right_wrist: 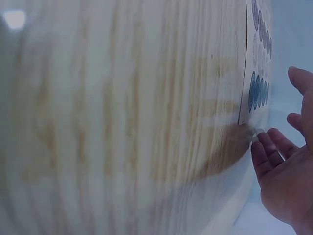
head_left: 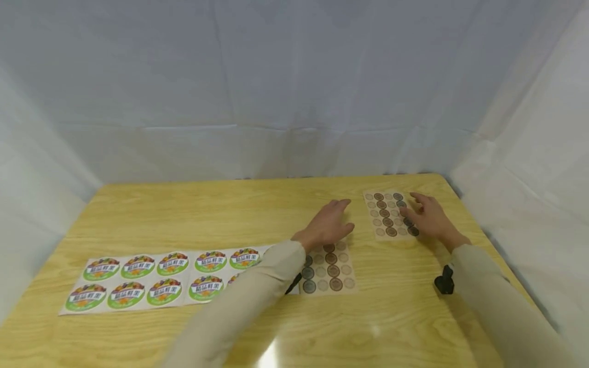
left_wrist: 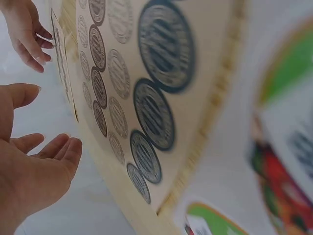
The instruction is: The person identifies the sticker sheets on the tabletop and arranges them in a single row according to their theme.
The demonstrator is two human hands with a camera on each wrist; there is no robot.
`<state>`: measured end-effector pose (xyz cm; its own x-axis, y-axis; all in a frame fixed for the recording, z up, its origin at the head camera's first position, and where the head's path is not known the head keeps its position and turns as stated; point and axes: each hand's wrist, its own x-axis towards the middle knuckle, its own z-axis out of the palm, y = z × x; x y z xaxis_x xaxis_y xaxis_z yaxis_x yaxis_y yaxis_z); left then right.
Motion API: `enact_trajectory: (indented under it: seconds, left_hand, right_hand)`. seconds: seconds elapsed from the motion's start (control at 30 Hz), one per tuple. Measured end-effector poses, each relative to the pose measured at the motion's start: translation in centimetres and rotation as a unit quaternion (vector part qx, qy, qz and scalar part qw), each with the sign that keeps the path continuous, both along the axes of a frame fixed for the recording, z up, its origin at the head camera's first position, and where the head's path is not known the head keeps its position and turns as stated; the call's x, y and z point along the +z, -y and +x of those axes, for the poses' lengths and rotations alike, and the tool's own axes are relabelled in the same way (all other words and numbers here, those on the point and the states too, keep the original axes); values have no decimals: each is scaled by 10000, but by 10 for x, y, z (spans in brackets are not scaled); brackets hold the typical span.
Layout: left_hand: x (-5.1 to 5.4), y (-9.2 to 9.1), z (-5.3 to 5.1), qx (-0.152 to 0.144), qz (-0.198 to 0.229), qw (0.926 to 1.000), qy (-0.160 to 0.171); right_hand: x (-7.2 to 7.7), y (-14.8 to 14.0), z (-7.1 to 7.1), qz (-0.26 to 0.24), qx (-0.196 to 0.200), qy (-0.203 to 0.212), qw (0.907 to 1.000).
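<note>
My left hand (head_left: 325, 225) hovers at the far edge of a beige sheet of round stickers (head_left: 334, 276), thumb and fingers spread with nothing between them. In the left wrist view, the same sheet (left_wrist: 117, 73) shows columns of dark and pale circles. A second such sheet (head_left: 380, 223) lies farther back on the right. My right hand (head_left: 431, 217) is over its right side, fingers loosely bent and thumb apart. In the right wrist view, those fingertips (right_wrist: 258, 137) are close to the sheet's corner; whether they touch it I cannot tell.
White sheets of round fruit labels (head_left: 179, 276) lie in a row on the left, partly covered by my left sleeve (head_left: 248, 291). Everything rests on a wood-grain table (head_left: 193, 214). White cloth (head_left: 294, 92) hangs behind and at both sides.
</note>
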<state>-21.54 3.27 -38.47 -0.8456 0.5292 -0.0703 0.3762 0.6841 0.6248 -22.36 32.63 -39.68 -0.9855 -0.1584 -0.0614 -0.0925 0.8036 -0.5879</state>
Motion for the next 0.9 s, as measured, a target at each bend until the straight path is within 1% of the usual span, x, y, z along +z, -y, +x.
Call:
enact_trajectory:
  seconds: [0.13, 0.23, 0.33, 0.37, 0.47, 0.6, 0.7, 0.8, 0.9]
  left_hand:
    - [-6, -9, -4, -17, 26, 10000, 88]
    - [-11, -17, -4, -73, 68, 9997, 218]
    - [-13, -23, -4, -113, 51, 9994, 315]
    - [-12, -25, -4, -92, 31, 9994, 339]
    - [-11, -30, -5, 40, -65, 9997, 244]
    - [-10, -37, -10, 227, -65, 9997, 108]
    - [-9, -43, -12, 288, -80, 9995, 117]
    - [-6, -48, -13, 326, -254, 9991, 56]
    - [-4, -51, -16, 340, -519, 9981, -42]
  right_hand:
    - [-7, 2, -5, -13, 10, 99, 10000]
    - [-10, 4, -6, -58, -21, 345, 9994]
    - [-10, 5, -6, -94, -89, 623, 9980]
    - [-8, 5, -6, -96, -108, 716, 9973]
    - [-4, 5, -7, -205, -78, 960, 9951]
    - [2, 2, -8, -395, -11, 1158, 9925]
    - [3, -2, -5, -583, -34, 1326, 9894]
    - [2, -3, -3, -751, -59, 1492, 9859]
    - [3, -2, -1, -743, -70, 1567, 9848]
